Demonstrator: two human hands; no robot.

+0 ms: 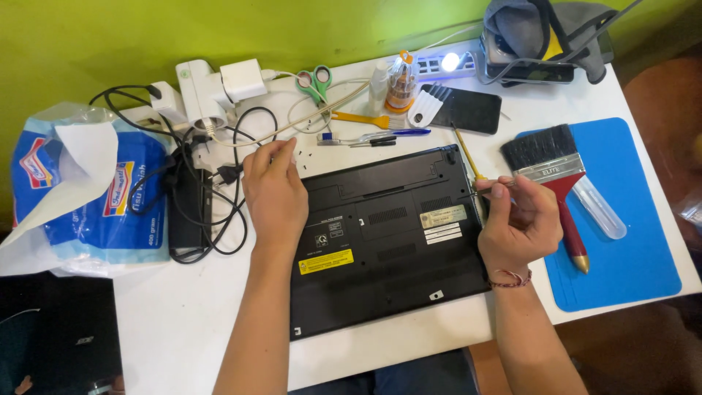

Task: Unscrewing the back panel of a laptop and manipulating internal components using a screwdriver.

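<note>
One upturned laptop, two hands at work on the worktop.
Left hand lies flat on its corner, grip spread; right hand grip pinches one yellow screwdriver.

Laptop lies on table; brush apparently on mat rightward.

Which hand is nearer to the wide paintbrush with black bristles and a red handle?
The right hand. It holds a thin yellow-handled screwdriver just beside the wide paintbrush with black bristles and a red handle, on the blue mat. The left hand rests far across the upturned black laptop.
</note>
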